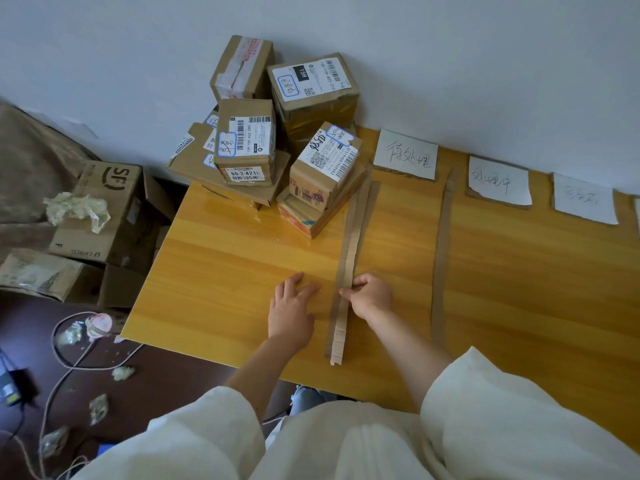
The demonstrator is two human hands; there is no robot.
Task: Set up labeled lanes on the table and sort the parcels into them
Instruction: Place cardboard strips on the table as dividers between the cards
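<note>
A pile of brown cardboard parcels (277, 140) with white shipping labels is stacked at the far left corner of the yellow wooden table (221, 258). A long cardboard strip (349, 258) runs from the pile toward the near edge, and my right hand (370, 294) pinches it partway along. My left hand (292, 306) lies flat on the table just left of the strip. A second cardboard strip (443, 251) lies parallel further right. Three handwritten white label cards (405, 154) (498, 181) (585, 199) lie along the wall.
On the floor to the left stand an open SF box (100, 209) with crumpled paper, flattened cartons, a cord and scraps. The wall backs the table. A fourth card's edge shows at the far right (637, 216).
</note>
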